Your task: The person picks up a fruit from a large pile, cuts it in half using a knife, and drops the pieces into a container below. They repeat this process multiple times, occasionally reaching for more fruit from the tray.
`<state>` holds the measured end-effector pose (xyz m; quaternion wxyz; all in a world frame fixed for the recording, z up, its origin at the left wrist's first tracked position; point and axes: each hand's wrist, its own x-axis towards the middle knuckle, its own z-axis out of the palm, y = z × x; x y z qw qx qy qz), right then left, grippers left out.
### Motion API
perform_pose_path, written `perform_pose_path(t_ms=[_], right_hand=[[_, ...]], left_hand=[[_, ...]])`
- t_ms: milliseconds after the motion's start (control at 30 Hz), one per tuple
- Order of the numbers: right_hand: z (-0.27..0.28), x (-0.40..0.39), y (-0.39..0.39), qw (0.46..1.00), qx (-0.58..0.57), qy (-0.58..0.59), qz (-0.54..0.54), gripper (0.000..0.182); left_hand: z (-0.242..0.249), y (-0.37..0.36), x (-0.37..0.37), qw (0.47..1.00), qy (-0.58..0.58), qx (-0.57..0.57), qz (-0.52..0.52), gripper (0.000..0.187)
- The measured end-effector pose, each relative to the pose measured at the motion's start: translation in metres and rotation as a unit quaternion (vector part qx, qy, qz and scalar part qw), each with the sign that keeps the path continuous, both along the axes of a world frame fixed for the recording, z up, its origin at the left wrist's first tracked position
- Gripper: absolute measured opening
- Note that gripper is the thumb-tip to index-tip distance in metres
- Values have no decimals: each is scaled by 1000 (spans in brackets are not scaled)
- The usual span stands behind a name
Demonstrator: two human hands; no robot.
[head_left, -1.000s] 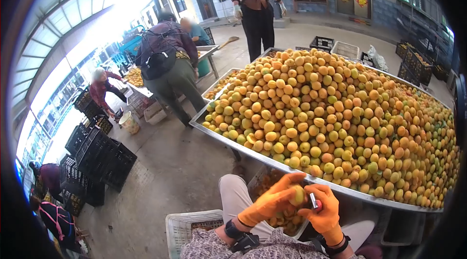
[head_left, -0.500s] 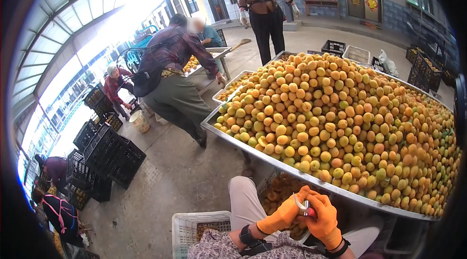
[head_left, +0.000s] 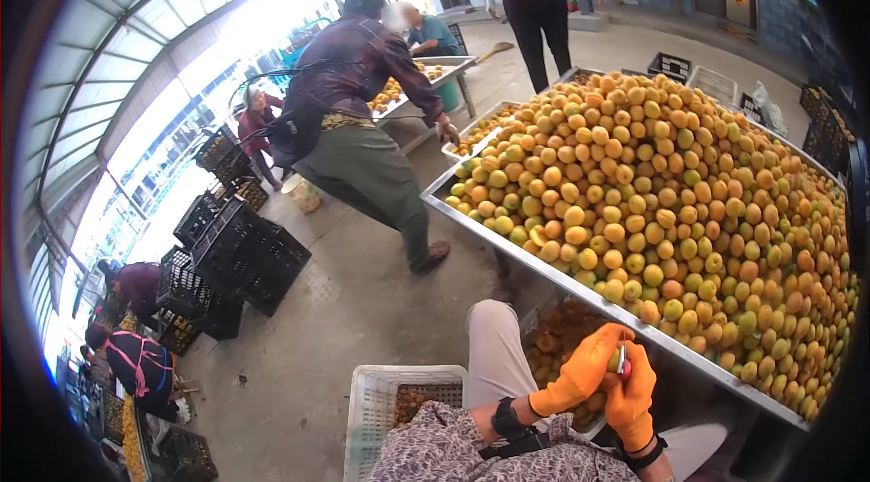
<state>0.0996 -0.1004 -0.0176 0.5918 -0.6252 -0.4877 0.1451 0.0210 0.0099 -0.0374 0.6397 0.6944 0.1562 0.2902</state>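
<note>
Lower right of frame: gloved right hand (head_left: 636, 394) has its fingers closed around a red-handled blade (head_left: 624, 370). Gloved left hand (head_left: 584, 371) meets it, fingers bent; their grip is hidden, cannot tell what they hold. Apricots (head_left: 652, 206) heap across the metal-rimmed table (head_left: 544, 266), right side; white crate (head_left: 364, 428), bottom centre-left.

Metal and plastic stood beside smooth-skinned fruit (head_left: 652, 201).
The tray rim (head_left: 580, 290) was smooth metal with a dull sheen; the white crate (head_left: 361, 419) and black crates (head_left: 240, 251) looked like plastic. The orange gloves (head_left: 584, 371) appeared matt, the small tool (head_left: 623, 359) showed shiny metal, the pale trousers (head_left: 497, 346) were matt cloth, and the floor (head_left: 317, 328) looked like rough concrete.
</note>
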Motion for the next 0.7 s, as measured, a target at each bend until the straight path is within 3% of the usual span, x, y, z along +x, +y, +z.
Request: perform_pose_path(t_ms=[67, 100, 133, 167, 200, 267, 333, 367, 467, 500, 633, 700], right_hand=[[-14, -3, 4, 999, 34, -8, -21, 39], [-17, -3, 3, 1000, 16, 17, -17, 41], [-10, -3, 1, 999, -1, 43, -23, 40], [-21, -2, 3, 996, 16, 80, -20, 38], [-19, -5, 2, 992, 9, 123, -19, 34], [-42, -4, 9, 975, 52, 216, -20, 30], [-32, 1, 4, 873, 63, 481, 41, 39], [-26, 4, 2, 870, 102, 473, 90, 58], [-18, 6, -4, 842, 119, 515, 110, 69], [-19, 8, -5, 836, 116, 524, 113, 73], [-15, 10, -9, 819, 112, 551, 111, 74], [-13, 10, -10, 815, 107, 558, 116, 75]], left_hand=[[5, -6, -7, 999, -10, -45, 7, 36], [8, -3, -5, 991, -22, 129, 33, 38], [12, -4, -7, 993, 31, 111, 33, 39], [8, -7, -6, 985, -5, 162, 59, 37], [26, -12, -9, 997, 60, -36, 43, 37], [17, -10, -2, 998, 1, -44, 53, 34], [16, -6, 0, 995, 4, -85, 43, 31], [16, -3, 0, 991, 8, -126, 39, 29], [15, 4, -9, 989, -58, -125, -51, 32], [19, 8, -7, 907, -52, -415, -58, 40], [9, 19, -15, 851, -53, -512, -105, 56], [11, 18, -18, 857, -47, -506, -87, 54]])
